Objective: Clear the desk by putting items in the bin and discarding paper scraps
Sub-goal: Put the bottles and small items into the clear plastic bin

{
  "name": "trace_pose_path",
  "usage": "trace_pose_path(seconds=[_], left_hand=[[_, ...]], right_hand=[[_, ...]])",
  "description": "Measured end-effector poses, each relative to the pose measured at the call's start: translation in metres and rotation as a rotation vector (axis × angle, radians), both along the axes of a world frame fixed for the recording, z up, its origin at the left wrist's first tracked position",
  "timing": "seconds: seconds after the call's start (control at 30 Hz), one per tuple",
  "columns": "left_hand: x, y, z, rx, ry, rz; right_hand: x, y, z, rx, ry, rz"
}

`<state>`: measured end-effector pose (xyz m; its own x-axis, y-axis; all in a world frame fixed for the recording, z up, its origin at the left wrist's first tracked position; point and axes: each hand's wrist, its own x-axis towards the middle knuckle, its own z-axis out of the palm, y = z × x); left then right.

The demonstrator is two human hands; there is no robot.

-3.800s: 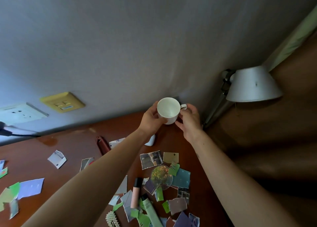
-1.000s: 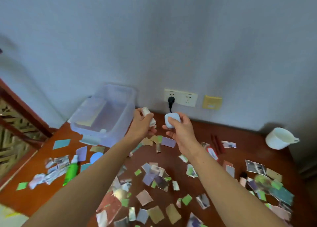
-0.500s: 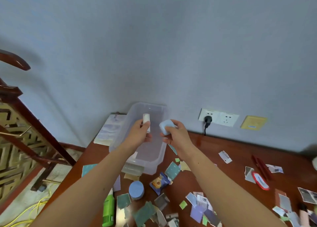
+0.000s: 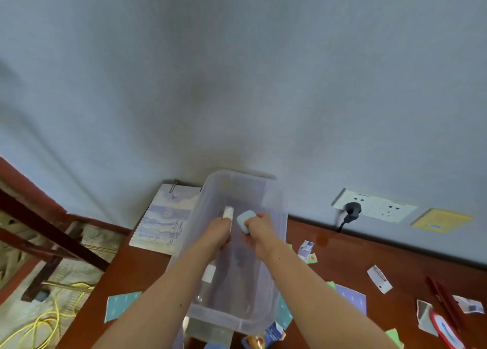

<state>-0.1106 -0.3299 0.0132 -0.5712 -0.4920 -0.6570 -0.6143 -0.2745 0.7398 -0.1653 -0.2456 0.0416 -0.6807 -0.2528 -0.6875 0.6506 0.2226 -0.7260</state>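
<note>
A clear plastic bin [image 4: 276, 211] stands on the brown desk [image 4: 342, 259] against the wall. Both my hands are inside it, above its floor. My left hand [image 4: 217, 231] grips a small white tube [image 4: 228, 213], held upright. My right hand [image 4: 259, 232] pinches a small pale-blue rounded case [image 4: 244, 220]. The two hands are close together near the bin's middle. Several paper scraps [image 4: 379, 278] lie scattered on the desk to the right of the bin and at its near end.
A spiral notebook [image 4: 164, 216] lies left of the bin by the wall. A wall socket with a black plug [image 4: 351, 209] and a yellow plate [image 4: 441, 220] sit to the right. Red pens [image 4: 442, 300] lie far right. Yellow cable [image 4: 39, 322] runs on the floor, left.
My view swung left from the cup to the bin. Both hands carried the tube and the blue case across the desk and moved down into the bin.
</note>
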Motion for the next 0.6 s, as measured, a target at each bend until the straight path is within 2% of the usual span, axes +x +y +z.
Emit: trace_pose_path(seconds=[0.1, 0.2, 0.37, 0.47, 0.6], left_hand=[[-0.014, -0.008, -0.025, 0.025, -0.022, 0.024], [-0.025, -0.015, -0.045, -0.046, 0.012, 0.054], [-0.037, -0.015, -0.066, -0.100, -0.050, 0.061], [-0.041, -0.013, -0.064, -0.172, -0.024, 0.102], [-0.046, -0.012, -0.069, -0.178, -0.050, 0.052]], right_hand=[[-0.014, -0.024, -0.044, 0.050, 0.001, -0.055], [-0.026, -0.038, -0.085, 0.114, 0.034, -0.103], [-0.033, -0.044, -0.082, 0.188, 0.043, -0.144], [-0.036, -0.048, -0.087, 0.175, 0.043, -0.166], [-0.035, -0.053, -0.092, 0.182, 0.064, -0.174]])
